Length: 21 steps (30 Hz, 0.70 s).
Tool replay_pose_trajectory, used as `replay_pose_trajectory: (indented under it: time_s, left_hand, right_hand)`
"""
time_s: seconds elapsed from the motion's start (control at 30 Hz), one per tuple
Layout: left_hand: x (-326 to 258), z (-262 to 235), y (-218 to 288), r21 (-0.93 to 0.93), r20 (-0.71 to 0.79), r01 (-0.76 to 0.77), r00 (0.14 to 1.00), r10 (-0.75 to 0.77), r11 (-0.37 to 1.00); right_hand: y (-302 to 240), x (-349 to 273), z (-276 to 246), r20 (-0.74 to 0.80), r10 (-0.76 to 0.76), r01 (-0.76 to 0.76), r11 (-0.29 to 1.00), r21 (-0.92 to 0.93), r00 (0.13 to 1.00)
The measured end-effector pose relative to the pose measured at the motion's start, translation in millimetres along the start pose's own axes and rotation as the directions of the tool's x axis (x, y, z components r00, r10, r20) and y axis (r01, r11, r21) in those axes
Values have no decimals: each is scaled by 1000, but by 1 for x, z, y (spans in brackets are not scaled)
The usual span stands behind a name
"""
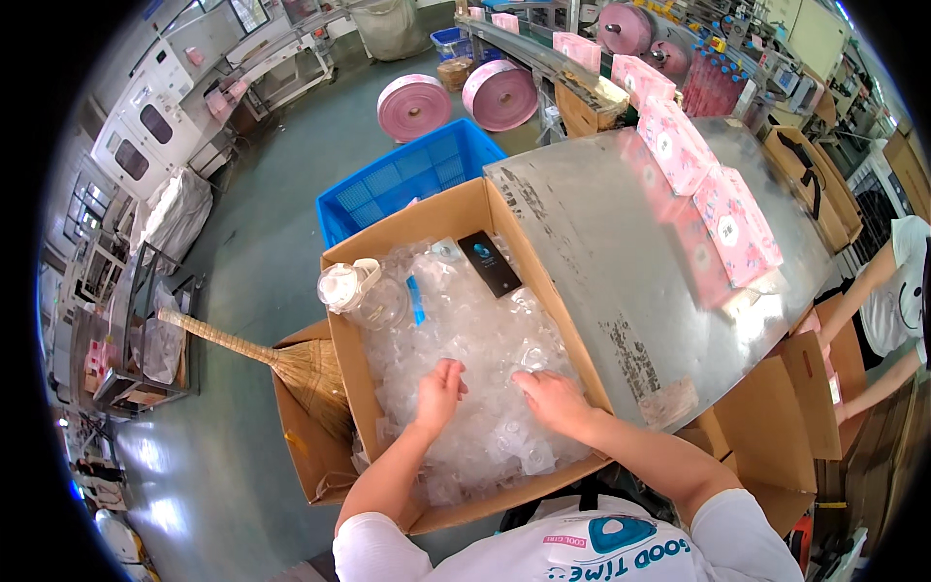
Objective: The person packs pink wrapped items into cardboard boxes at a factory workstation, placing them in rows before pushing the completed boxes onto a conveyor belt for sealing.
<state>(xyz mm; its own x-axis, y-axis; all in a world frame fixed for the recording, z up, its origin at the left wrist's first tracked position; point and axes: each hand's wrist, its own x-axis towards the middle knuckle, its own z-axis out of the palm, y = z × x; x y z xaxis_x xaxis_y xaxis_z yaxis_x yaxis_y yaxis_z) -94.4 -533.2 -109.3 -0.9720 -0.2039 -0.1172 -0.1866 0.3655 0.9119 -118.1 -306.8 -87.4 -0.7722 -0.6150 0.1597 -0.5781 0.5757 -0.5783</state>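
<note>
A big open cardboard box [346, 364] in front of me is heaped with small clear plastic pieces [456, 339]. Over the heap, my left hand [441, 395] has its fingers curled together; what they hold, if anything, cannot be made out. A short distance to its right, my right hand [553, 399] pinches one clear plastic piece [529, 359] at the fingertips. On the heap toward the far side lie a black flat rectangular thing [490, 264] with a blue mark and a clear bottle [373, 296] with a white lid. A blue strip [416, 300] sits beside the bottle.
Right of the box is a metal table [582, 262] with a row of pink flowered packs [734, 228]. A blue crate [407, 184] stands behind the box. To the left, a straw broom [310, 376] rests in another carton. A co-worker's arms [863, 291] reach toward cartons at right.
</note>
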Motion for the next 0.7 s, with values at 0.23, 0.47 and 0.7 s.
replay_pose_trajectory:
  time_s: [0.23,0.47,0.7]
  left_hand:
    - [1,-6,55,-515,46,175,983,-177,839]
    - [-12,44,117,-530,84,107,994,-74,841]
    - [-10,46,28,793,-141,-200,859,492,576]
  right_hand:
    - [-4,22,-61,68,515,-338,449,827,854]
    - [-3,-5,-131,130,497,-242,169,955,858]
    - [33,-88,-172,119,512,-156,30,987,851]
